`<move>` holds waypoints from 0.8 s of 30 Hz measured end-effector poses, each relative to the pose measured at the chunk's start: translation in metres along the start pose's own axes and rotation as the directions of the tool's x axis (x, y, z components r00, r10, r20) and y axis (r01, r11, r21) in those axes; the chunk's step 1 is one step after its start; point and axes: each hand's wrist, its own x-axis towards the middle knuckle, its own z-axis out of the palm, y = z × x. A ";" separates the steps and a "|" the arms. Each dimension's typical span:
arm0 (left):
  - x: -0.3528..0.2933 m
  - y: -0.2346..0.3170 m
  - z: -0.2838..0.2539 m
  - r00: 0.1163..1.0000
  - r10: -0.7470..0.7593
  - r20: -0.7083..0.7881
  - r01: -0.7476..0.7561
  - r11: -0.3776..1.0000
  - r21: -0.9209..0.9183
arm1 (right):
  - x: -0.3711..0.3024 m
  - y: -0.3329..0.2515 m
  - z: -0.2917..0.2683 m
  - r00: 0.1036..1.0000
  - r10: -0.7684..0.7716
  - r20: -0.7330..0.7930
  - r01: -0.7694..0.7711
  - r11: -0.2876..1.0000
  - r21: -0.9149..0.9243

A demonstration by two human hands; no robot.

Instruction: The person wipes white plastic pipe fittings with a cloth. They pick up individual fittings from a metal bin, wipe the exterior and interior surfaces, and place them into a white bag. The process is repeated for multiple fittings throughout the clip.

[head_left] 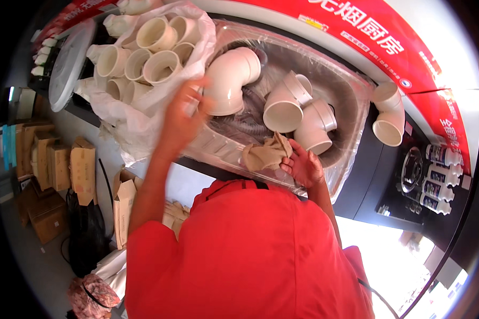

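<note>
My left hand (185, 112), blurred by motion, is beside the left end of a white plastic pipe elbow (230, 80). Its fingers look apart with nothing between them; whether a fingertip touches the elbow I cannot tell. Between the thumb and fingers of my right hand (306, 166) is a crumpled brown cloth (266, 153), held over the sink's front edge. Just beyond the cloth, a white pipe branch fitting (285, 106) and another white pipe fitting (315, 127) lie in the plastic-wrapped metal sink (351, 101).
A white woven sack (125, 127) full of white pipe fittings (157, 34) stands left of the sink. Another elbow (388, 114) stands on the dark counter (364, 173) at right, with several white bottles (439, 178) beyond. Cardboard boxes (82, 170) are on the floor at left.
</note>
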 end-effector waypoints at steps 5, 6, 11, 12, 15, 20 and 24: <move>-0.048 -0.008 0.095 0.818 0.030 0.574 0.027 0.996 -0.090 | 0.002 -0.003 0.022 0.996 0.008 -0.088 -0.022 0.986 -0.163; -0.051 -0.008 0.102 0.792 -0.006 0.610 0.073 0.994 -0.085 | 0.001 -0.003 0.026 0.997 -0.004 -0.079 -0.012 0.980 -0.200; -0.064 -0.021 0.125 0.812 -0.085 0.578 0.223 0.960 -0.172 | 0.000 -0.002 0.038 0.995 0.001 -0.099 -0.033 0.946 -0.323; -0.065 -0.026 0.128 0.809 -0.106 0.578 0.262 0.946 -0.193 | -0.001 -0.004 0.041 0.991 -0.002 -0.136 -0.048 0.931 -0.362; -0.060 -0.026 0.127 0.768 -0.178 0.615 0.357 0.917 -0.180 | 0.001 -0.007 0.045 0.978 0.008 -0.206 -0.103 0.885 -0.455; -0.063 -0.041 0.134 0.791 -0.233 0.566 0.454 0.844 -0.286 | 0.006 -0.010 0.052 0.971 -0.042 -0.236 -0.115 0.782 -0.612; -0.064 -0.039 0.137 0.824 -0.282 0.492 0.466 0.831 -0.303 | 0.013 -0.026 0.046 0.918 -0.280 -0.280 -0.042 0.634 -0.772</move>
